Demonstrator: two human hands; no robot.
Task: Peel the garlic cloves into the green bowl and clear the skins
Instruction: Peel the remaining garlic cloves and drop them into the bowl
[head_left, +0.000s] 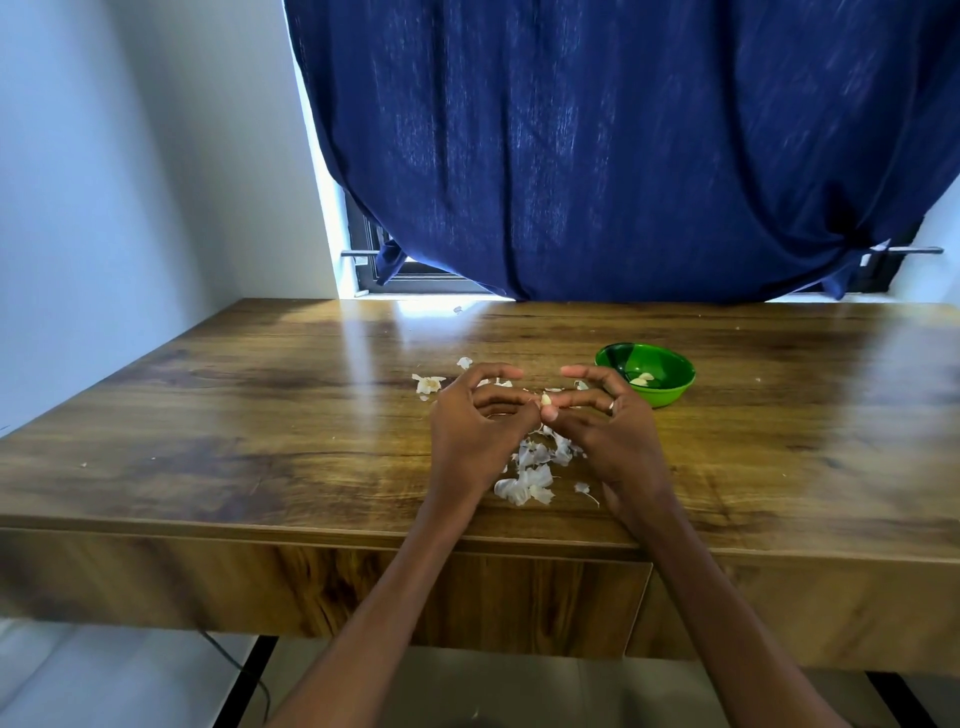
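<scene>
While I'm mid-peel here, quick rundown with the green bowl (644, 373) as my reference point:

Step in hand: peeling. I've got one garlic clove (546, 399) pinched between both hands, just left of the bowl and a bit nearer to me. Looks partly bare already, though honestly it's too small to tell how much skin is left.

Left hand (475, 423): fingers curled in, fingertips closed on the clove from the left side. Index finger arches over the top, pointing toward the bowl.

Right hand (605, 423): thumb and a finger closed on the clove from the bowl side, index held out straight above. There's a ring (611, 407) on one finger. This hand sits right beside the bowl, not touching it.

Both wrists: hovering over the table (260, 415), forearms coming in from the near edge.

Bowl contents: a couple of peeled cloves (643, 380) sitting in the bottom, so I'd say I'm some way in, not near done.

Skins (530, 475): loose pile on the table under and between my hands, left of the bowl and closer to me, plus a few stray bits (428, 384) further left.

Next move, my guess: strip off the last skin, then swing the right hand a short hop over the rim and drop the clove in. Needs a light grip, since a bare clove is slippery.

Still to do: sweeping up all those skins.
</scene>
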